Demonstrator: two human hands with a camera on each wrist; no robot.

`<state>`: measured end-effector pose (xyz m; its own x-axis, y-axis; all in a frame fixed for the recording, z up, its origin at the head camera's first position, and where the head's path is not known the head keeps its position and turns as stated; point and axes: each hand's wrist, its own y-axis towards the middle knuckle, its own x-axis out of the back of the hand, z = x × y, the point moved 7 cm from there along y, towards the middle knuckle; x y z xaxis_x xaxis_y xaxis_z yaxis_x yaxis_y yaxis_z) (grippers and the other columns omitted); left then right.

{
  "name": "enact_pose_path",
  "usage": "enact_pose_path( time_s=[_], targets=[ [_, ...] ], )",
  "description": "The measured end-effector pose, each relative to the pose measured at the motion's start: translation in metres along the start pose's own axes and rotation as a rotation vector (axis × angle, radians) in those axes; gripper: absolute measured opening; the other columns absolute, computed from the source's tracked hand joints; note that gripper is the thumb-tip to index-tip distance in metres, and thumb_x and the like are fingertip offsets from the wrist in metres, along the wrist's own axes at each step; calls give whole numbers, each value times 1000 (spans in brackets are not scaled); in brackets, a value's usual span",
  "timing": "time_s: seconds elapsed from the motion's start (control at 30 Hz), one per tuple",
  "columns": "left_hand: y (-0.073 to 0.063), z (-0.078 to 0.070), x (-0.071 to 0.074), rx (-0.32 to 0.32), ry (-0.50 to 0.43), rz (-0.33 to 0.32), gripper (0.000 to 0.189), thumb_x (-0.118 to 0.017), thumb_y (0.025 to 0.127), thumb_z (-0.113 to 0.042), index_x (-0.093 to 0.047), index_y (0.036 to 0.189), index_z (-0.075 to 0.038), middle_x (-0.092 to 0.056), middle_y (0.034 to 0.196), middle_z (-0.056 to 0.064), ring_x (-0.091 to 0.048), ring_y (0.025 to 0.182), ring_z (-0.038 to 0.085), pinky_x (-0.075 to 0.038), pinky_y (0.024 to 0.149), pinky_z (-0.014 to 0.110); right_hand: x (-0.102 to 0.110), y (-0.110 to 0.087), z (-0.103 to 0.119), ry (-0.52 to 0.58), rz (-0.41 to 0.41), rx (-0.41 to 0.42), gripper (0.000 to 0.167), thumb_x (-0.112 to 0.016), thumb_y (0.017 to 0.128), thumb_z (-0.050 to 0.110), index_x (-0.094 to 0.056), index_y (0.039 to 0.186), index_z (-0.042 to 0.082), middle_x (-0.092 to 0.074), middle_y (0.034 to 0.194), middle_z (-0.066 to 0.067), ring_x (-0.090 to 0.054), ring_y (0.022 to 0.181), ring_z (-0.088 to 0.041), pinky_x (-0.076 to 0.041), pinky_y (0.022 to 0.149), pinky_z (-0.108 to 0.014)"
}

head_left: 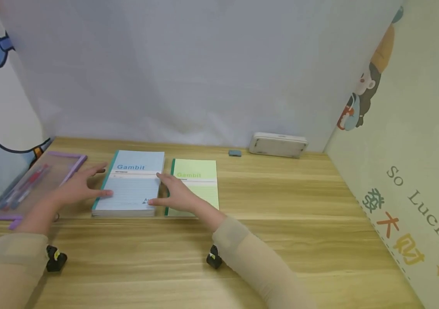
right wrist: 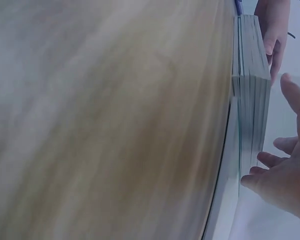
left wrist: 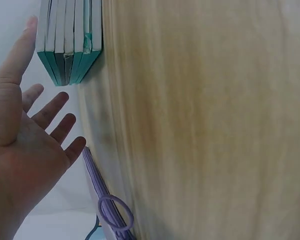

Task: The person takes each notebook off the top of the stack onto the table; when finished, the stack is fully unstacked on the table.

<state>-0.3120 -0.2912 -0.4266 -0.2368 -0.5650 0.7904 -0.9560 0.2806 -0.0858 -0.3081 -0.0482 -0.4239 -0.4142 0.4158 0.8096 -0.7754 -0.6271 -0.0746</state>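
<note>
A stack of several notebooks (head_left: pixel 130 186), blue "Gambit" cover on top and green spines to the left, lies on the wooden table. My left hand (head_left: pixel 78 186) is at its left side, thumb extended by the cover's edge, fingers spread. In the left wrist view, the palm (left wrist: pixel 25 145) faces the notebooks' green spines (left wrist: pixel 72 70). On the opposite side my right hand (head_left: pixel 177 195) reaches over a yellow-green notebook (head_left: pixel 204 197), its fingertips by the stack's right edge. The right wrist view shows those fingers (right wrist: pixel 272 159) loosely extended; whether they touch the stack, I cannot tell.
Left of the stack lies a translucent pouch with purple edging (head_left: pixel 78 163), holding pens (head_left: pixel 30 184). At the back stand a white case (head_left: pixel 277 146) and a small blue-grey block (head_left: pixel 235 153). A white cloth wall (head_left: pixel 204 77) bounds the rear; a printed panel (head_left: pixel 409 141) stands right.
</note>
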Motion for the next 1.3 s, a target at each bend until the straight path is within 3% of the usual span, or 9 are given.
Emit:
enact_pose_path(
  time_s=[0.43, 0.73, 0.87, 1.0, 1.17, 1.3],
  targets=[
    [2, 2, -7, -5, -34, 36, 101, -72, 80, -45, -16, 149, 1, -30, 143, 35, -21, 132, 55, -21, 101, 69, -7, 5, 2, -49, 18, -44, 87, -66, 84, 48, -23, 151, 11, -24, 155, -9, -23, 142, -22, -26, 113, -31],
    [2, -4, -3, 17, -31, 33, 103, -73, 78, -46, -17, 148, 4, -17, 148, 36, -14, 134, 55, -19, 102, 69, -5, 3, 4, -45, 18, -48, 88, -67, 84, 49, -23, 151, 13, -21, 156, -9, -22, 143, -23, -26, 113, -33],
    [2, -12, 2, -31, -29, -11, 98, -74, 80, -42, -19, 148, 4, -30, 143, 33, -24, 131, 52, -25, 99, 68, -4, 1, 3, -17, 9, -63, 89, -68, 83, 47, -22, 151, 13, -19, 156, -10, -20, 143, -23, -26, 113, -34],
    [3, -20, 8, -39, 9, -43, 94, -71, 82, -44, -23, 146, 6, -48, 126, 29, -41, 118, 44, -37, 91, 60, -2, -2, 4, -26, -14, -54, 90, -70, 82, 47, -24, 151, 13, -20, 156, -10, -21, 143, -23, -27, 113, -33],
    [3, -32, 13, -44, 38, -56, 96, -71, 81, -45, -23, 146, 8, -52, 118, 25, -47, 110, 37, -41, 86, 50, 5, -5, 2, -29, -32, -41, 90, -72, 80, 45, -25, 150, 13, -22, 155, -10, -23, 142, -24, -28, 112, -35],
    [2, -47, 17, -76, 52, -68, 96, -72, 82, -40, -21, 146, 9, -52, 117, 26, -47, 111, 37, -40, 87, 52, 13, -7, -3, -40, -55, -40, 90, -73, 79, 45, -27, 150, 14, -24, 154, -9, -25, 141, -25, -30, 111, -36]
  ],
)
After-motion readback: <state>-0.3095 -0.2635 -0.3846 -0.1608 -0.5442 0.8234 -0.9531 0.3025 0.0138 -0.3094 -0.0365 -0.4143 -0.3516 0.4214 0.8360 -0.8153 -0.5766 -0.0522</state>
